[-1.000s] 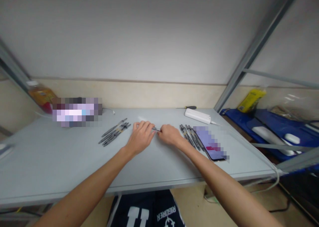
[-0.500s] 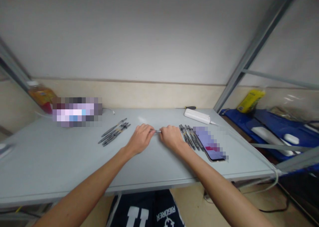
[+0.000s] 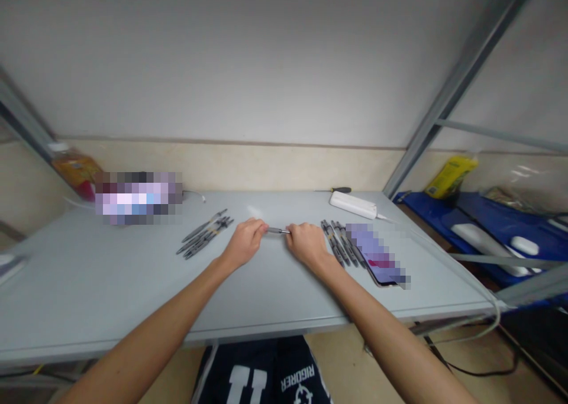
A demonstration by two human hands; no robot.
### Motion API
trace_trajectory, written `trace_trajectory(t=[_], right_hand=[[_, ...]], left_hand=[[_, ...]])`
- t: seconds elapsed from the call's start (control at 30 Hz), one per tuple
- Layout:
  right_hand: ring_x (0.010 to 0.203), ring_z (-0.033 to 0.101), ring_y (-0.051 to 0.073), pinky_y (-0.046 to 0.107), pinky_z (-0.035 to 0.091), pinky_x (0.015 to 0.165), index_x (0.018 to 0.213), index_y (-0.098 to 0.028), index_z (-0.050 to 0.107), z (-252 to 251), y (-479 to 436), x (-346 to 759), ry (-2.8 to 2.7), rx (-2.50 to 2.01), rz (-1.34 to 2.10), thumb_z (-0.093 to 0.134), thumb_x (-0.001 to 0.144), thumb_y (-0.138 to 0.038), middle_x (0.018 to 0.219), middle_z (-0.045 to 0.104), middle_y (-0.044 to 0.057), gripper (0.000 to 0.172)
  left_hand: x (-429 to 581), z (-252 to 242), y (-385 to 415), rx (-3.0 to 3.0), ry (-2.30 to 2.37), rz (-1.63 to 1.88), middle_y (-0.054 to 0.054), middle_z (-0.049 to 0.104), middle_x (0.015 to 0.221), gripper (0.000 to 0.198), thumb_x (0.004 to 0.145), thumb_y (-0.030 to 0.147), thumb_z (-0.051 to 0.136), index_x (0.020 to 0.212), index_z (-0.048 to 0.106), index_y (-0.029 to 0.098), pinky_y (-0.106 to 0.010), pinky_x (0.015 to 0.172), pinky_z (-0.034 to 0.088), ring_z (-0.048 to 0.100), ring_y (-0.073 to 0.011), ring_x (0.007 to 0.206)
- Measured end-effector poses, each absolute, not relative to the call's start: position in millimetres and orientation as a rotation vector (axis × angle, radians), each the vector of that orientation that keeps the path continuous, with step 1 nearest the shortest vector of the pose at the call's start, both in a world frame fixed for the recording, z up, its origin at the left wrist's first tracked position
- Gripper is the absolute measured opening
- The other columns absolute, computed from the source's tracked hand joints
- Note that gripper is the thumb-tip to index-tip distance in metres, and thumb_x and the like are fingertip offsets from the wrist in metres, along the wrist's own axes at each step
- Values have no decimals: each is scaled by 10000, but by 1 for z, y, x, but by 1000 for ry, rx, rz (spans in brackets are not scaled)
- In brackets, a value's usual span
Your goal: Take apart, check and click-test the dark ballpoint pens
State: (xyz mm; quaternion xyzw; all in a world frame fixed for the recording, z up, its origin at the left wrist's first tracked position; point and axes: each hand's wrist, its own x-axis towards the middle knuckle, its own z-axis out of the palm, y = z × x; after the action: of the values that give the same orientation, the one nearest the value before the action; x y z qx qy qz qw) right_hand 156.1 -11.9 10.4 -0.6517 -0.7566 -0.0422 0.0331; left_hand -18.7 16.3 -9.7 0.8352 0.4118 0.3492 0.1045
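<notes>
Both my hands meet over the middle of a grey table (image 3: 133, 297). My left hand (image 3: 243, 242) is closed around one end of a thin grey pen (image 3: 277, 230). My right hand (image 3: 307, 243) is closed on the pen's other end. A short stretch of the pen shows between the two fists. A bundle of similar pens (image 3: 205, 236) lies to the left of my left hand. Another row of pens (image 3: 337, 242) lies just right of my right hand, beside a phone (image 3: 377, 262).
A white power adapter (image 3: 352, 205) and a small screwdriver (image 3: 337, 190) lie at the table's back right. A blurred object (image 3: 137, 197) and an orange packet (image 3: 75, 167) sit at the back left. A metal post (image 3: 452, 90) and a blue shelf (image 3: 488, 226) stand to the right.
My hands have drawn slightly apart, so more of the pen shows between them. My left fingers have curled tighter around the pen's end.
</notes>
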Motion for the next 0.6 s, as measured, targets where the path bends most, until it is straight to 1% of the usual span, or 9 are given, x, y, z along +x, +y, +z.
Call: trace_trajectory(t=[0.07, 0.13, 0.23, 0.33, 0.4, 0.43, 0.5, 0.57, 0.6], right_hand=[[820, 634, 226, 287, 405, 679, 986, -167, 631, 12, -13, 157, -2332, -1946, -148, 298, 921, -363, 877, 678, 135, 391], [840, 620, 218, 265, 388, 666, 967, -173, 620, 14, -15, 160, -2326, -1858, -156, 327, 907, -456, 877, 676, 119, 412], [808, 605, 193, 243, 356, 630, 925, -190, 618, 12, -16, 166, -2240, -1782, -93, 309, 895, -535, 873, 673, 93, 464], [650, 569, 154, 236, 315, 570, 778, -180, 632, 7, -11, 173, -2071, -1727, 71, 289, 924, -453, 717, 657, 54, 463], [563, 514, 132, 234, 302, 550, 653, -162, 618, 3, -7, 177, -1956, -1602, 209, 338, 910, -403, 583, 597, 24, 450], [542, 492, 125, 232, 302, 545, 619, -156, 611, 1, -5, 179, -1894, -1531, 282, 373, 893, -393, 550, 570, 13, 433], [546, 479, 121, 227, 321, 548, 632, -149, 621, -3, -3, 181, -1770, -1390, 431, 455, 845, -385, 552, 552, 2, 358], [597, 497, 128, 223, 354, 560, 735, -153, 643, -5, -2, 183, -1653, -1278, 540, 553, 774, -375, 627, 572, 5, 243], [624, 505, 131, 221, 369, 565, 807, -162, 645, -6, -1, 183, -1606, -1232, 579, 598, 734, -366, 676, 581, 7, 221]], left_hand=[[-18, -8, 15, 2351, 1229, 1017, 9, 503, 571, 377, 909, 334, 313, 615, 492, 181, -256, 586, 348, 470, -132, 566], [-17, -7, 15, 2222, 1242, 1018, 27, 464, 525, 391, 900, 371, 317, 594, 471, 183, -249, 548, 321, 439, -121, 519], [-18, -8, 20, 2041, 1254, 1079, 34, 448, 509, 378, 865, 412, 372, 587, 479, 179, -247, 529, 300, 417, -115, 501], [-22, -12, 28, 1793, 1217, 1201, 18, 507, 550, 332, 794, 461, 476, 669, 561, 165, -248, 539, 318, 449, -123, 532], [-24, -14, 33, 1604, 1137, 1267, 14, 537, 560, 322, 742, 478, 545, 753, 585, 158, -244, 549, 337, 473, -124, 542], [-25, -16, 34, 1524, 1098, 1288, 15, 548, 560, 321, 722, 476, 573, 777, 581, 160, -241, 553, 344, 479, -120, 540], [-25, -18, 35, 1410, 1049, 1316, 19, 562, 555, 310, 699, 461, 615, 769, 559, 164, -231, 551, 346, 478, -106, 524], [-24, -19, 35, 1344, 1029, 1322, 20, 567, 551, 298, 691, 442, 638, 728, 544, 162, -224, 543, 342, 469, -92, 510], [-24, -19, 34, 1319, 1018, 1319, 18, 566, 548, 296, 689, 435, 645, 705, 541, 158, -222, 540, 340, 466, -87, 506]])
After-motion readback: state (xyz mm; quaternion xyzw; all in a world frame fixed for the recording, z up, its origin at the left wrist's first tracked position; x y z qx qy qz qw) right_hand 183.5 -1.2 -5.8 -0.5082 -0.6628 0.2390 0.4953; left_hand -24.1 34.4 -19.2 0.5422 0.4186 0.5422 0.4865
